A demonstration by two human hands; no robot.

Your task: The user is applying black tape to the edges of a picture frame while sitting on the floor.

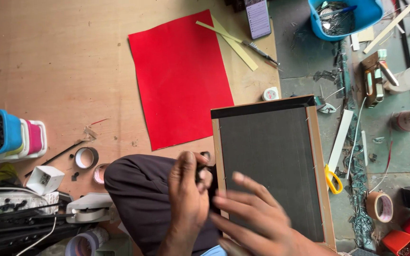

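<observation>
The right hand (257, 215) lay nearest, fingers spread flat on the dark-backed frame (271, 166), gripping nothing. At its nine o'clock the left hand (188, 196) pinched a small black piece (204, 176) against the frame's left edge above the knee (138, 189). Resting partly off the board, the frame could slide or tip if pressed unevenly.

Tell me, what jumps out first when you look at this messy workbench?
The bright red sheet lying flat on the wooden board at the top middle. Just below it to the right, a dark framed panel fills the space, with the left hand and right hand at its near left edge.
</observation>
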